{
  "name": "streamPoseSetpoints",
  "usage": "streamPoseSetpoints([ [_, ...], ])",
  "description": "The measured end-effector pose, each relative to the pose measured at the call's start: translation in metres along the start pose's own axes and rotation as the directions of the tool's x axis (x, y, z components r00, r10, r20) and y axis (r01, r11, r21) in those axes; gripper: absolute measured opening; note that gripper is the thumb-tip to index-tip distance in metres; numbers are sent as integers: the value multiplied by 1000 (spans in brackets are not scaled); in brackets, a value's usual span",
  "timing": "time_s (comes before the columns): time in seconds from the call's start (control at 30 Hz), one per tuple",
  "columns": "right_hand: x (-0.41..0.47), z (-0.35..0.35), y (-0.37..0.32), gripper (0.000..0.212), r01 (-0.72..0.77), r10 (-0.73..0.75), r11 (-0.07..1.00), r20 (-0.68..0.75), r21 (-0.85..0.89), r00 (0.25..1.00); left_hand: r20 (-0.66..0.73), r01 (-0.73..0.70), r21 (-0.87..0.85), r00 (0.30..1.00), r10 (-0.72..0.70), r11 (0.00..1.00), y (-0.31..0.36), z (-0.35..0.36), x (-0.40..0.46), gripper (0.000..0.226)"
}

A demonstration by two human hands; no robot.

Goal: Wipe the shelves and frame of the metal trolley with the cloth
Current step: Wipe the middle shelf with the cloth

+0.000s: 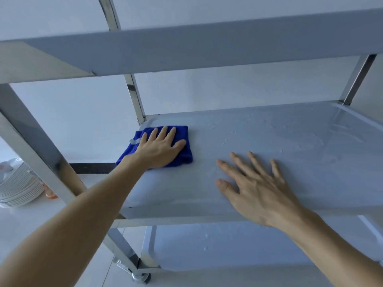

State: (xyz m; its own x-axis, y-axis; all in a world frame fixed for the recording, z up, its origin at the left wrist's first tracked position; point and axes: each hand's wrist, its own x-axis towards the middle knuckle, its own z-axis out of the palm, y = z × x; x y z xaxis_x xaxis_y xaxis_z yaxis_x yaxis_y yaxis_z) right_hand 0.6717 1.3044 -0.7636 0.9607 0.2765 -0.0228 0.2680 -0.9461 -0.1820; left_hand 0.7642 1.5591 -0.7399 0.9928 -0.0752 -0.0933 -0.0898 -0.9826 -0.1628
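The metal trolley fills the view, and its middle shelf [279, 129] carries water droplets and smears. A folded blue cloth [184, 156] lies at the far left corner of that shelf. My left hand [159, 147] presses flat on the cloth, fingers spread. My right hand [255, 183] rests palm down on the bare shelf to the right of the cloth, fingers apart, holding nothing. The top shelf [186, 50] hangs just above both hands. The bottom shelf [238, 245] shows below, with a few droplets on it.
Steel frame posts stand at the near left [35, 146], far left [135, 96] and far right [358, 79]. A caster wheel [141, 276] sits on the white floor. A stack of white plates [18, 185] stands on the floor at the left.
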Motion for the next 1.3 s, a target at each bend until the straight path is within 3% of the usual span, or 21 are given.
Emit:
streamPoseSetpoints([
  [0.13, -3, 3, -6, 72, 4, -4, 1000, -17, 9, 1000, -8, 99, -205, 995, -103, 974, -19, 0, 62, 70],
  [0.37, -4, 9, -13, 78, -25, 26, 999, -61, 26, 998, 16, 140, -293, 990, -141, 946, -9, 0, 70, 67],
  [0.47, -5, 7, -14, 75, -27, 29, 999, -57, 43, 998, -1, -12, -75, 1000, 12, 997, -4, 3, 28, 59],
  [0.57, -6, 6, -13, 71, -27, 29, 999, -44, 46, 999, 27, -152, 215, 988, 150, 965, 1, 5, -27, 41],
  [0.63, -5, 5, -13, 68, -27, 29, 999, -40, 32, 999, 37, -163, 230, 987, 159, 959, 5, 5, -62, 36],
  [0.7, -5, 5, -13, 66, -27, 28, 999, -43, 19, 999, -5, -237, 233, 970, 245, 943, 10, 2, -97, 48],
  [0.77, -5, 6, -14, 67, -25, 26, 1000, -47, 20, 999, -13, -294, 213, 953, 303, 932, 12, 0, -124, 80],
  [0.83, -5, 6, -15, 69, -28, 29, 999, -38, 26, 999, 14, -236, 116, 972, 236, 965, 15, 6, -132, 93],
  [0.93, -3, 4, -16, 67, -48, 48, 998, -13, 30, 999, -27, -98, -101, 995, 96, 990, 14, 14, -123, 85],
  [1.13, -2, -7, -26, 67, -47, 42, 996, 71, 71, 997, -42, -169, -135, 985, 165, 976, -2, 10, -103, 83],
  [1.23, -2, -30, 1, 67, -25, 34, 987, -58, 158, 998, -61, -186, -172, 982, 178, 967, -7, 13, -102, 75],
  [1.3, -2, -42, 35, 61, -74, 86, 994, -149, 84, 985, -64, -187, -192, 982, 178, 964, -8, 14, -102, 74],
])
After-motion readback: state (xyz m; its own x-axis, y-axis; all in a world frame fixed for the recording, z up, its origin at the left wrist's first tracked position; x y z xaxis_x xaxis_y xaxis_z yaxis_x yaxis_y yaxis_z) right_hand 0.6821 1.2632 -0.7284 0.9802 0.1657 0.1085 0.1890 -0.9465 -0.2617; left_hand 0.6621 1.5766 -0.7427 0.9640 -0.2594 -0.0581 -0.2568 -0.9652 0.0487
